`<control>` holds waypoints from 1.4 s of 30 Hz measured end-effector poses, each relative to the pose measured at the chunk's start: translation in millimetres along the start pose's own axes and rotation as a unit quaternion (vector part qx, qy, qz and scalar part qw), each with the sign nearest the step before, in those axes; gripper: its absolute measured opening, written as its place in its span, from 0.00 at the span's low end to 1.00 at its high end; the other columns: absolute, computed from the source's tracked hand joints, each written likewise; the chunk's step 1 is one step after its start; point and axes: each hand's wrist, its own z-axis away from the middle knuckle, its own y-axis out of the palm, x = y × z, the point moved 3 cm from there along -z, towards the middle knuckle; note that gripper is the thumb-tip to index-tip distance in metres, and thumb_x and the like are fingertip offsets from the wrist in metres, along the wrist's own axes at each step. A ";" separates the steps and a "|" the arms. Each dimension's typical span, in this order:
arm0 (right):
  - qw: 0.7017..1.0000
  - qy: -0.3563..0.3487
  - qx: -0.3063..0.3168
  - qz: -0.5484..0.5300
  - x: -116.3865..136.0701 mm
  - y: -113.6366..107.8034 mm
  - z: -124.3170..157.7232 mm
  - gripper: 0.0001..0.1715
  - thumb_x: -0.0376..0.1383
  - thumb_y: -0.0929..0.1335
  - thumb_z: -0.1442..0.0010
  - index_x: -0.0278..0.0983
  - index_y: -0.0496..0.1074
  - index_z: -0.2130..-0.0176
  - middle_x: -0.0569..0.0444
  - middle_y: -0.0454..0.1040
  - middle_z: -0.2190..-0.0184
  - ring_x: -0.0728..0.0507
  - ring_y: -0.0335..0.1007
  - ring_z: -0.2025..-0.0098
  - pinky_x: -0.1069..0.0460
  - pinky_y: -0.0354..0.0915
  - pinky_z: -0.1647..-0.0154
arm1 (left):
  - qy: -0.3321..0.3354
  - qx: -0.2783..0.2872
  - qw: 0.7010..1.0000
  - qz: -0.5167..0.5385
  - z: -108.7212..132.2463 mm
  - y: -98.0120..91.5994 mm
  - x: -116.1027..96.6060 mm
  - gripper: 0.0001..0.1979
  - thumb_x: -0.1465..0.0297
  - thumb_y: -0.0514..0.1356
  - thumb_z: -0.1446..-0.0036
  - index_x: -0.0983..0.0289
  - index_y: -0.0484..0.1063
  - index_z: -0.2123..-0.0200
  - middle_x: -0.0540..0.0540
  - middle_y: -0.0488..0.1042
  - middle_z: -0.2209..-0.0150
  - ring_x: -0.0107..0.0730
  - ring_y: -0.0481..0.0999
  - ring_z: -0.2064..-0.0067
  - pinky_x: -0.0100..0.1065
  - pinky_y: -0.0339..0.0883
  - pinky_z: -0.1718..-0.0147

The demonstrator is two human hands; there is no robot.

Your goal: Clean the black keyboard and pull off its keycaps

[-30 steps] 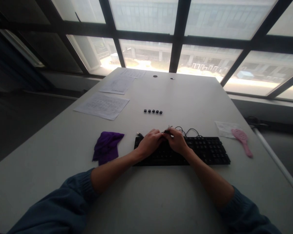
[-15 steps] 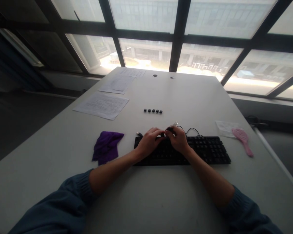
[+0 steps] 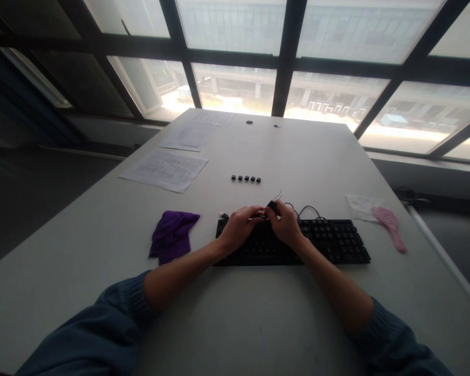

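On the left of the table (image 3: 258, 313), note the papers (image 3: 166, 169) at the far side and, nearer you, the purple cloth (image 3: 174, 235), apart from the keyboard (image 3: 332, 240). The cable plug (image 3: 224, 215) rests just beyond the keyboard's left end.

Your left hand (image 3: 239, 227) is over the left part of the keyboard, thumb and fingers bent toward a tiny item. Whether it grips this item cannot be told; the fingers hide most of it. Caution: a loose pinch may drop it among the keys.

Beyond your left hand, apart from it, five black keycaps (image 3: 246, 178) form a row. Reaching forward too low may scatter them.

Your right hand (image 3: 285, 223) is closed on the wire tool (image 3: 273, 205). Its black body lies at your right fingertips, just right of your left fingertips, its wires pointing away from you. Caution: a slipping hold may drive the tool into your left fingers; pressure on the wires may bend them.

The cable (image 3: 311, 210) loops behind the keyboard; a shifted keyboard may drag it. At far right, the white packet (image 3: 362, 207) and pink brush (image 3: 389, 224) lie well apart from your right hand.
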 end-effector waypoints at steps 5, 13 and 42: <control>1.000 -0.006 0.007 0.001 0.0 0.1 0.0 0.12 0.41 0.65 0.34 0.40 0.65 0.69 0.56 0.73 0.75 0.45 0.69 0.73 0.52 0.64 0.69 | 0.002 -0.009 1.000 -0.011 -0.5 -0.5 1.5 0.09 0.70 0.61 0.36 0.61 0.76 0.52 0.54 0.81 0.56 0.37 0.80 0.54 0.39 0.72 0.51; 1.000 -0.012 0.003 0.012 2.3 -1.3 -0.1 0.12 0.42 0.65 0.34 0.40 0.64 0.69 0.57 0.72 0.76 0.47 0.67 0.75 0.52 0.62 0.70 | 0.019 0.002 1.000 -0.024 2.8 -0.2 0.3 0.12 0.66 0.61 0.34 0.60 0.74 0.50 0.54 0.80 0.57 0.36 0.79 0.55 0.38 0.72 0.52; 0.999 0.033 -0.028 -0.017 -1.5 -3.7 0.4 0.15 0.45 0.66 0.35 0.40 0.62 0.69 0.60 0.69 0.80 0.48 0.64 0.79 0.54 0.58 0.76 | 0.083 0.059 0.990 -0.101 4.2 0.7 -12.3 0.13 0.67 0.51 0.29 0.59 0.71 0.47 0.53 0.73 0.61 0.32 0.74 0.59 0.33 0.69 0.57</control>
